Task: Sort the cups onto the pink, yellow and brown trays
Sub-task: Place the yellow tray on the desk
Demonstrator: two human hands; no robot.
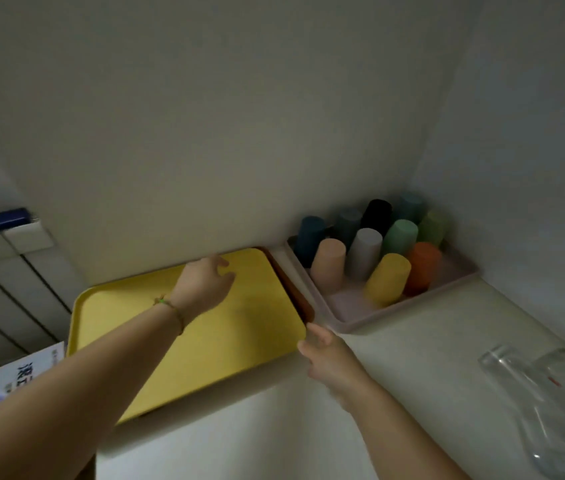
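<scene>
A yellow tray (239, 327) lies stacked on a brown tray (293, 289), of which only the right rim shows. To the right, a pink tray (354, 320) holds several upside-down cups, among them a yellow cup (386, 278), an orange cup (421, 266), a peach cup (328, 261) and a grey cup (364, 252). My left hand (205, 282) reaches over the yellow tray near its far edge, fingers loosely spread and holding nothing. My right hand (326, 355) is at the yellow tray's near right corner, thumb and fingers pinching the rim.
The trays sit on a white counter (412, 358) in a corner between two walls. Clear plastic packaging (534, 393) lies at the right. A printed box (14, 379) and a blue object (2, 220) on a ledge are at the left.
</scene>
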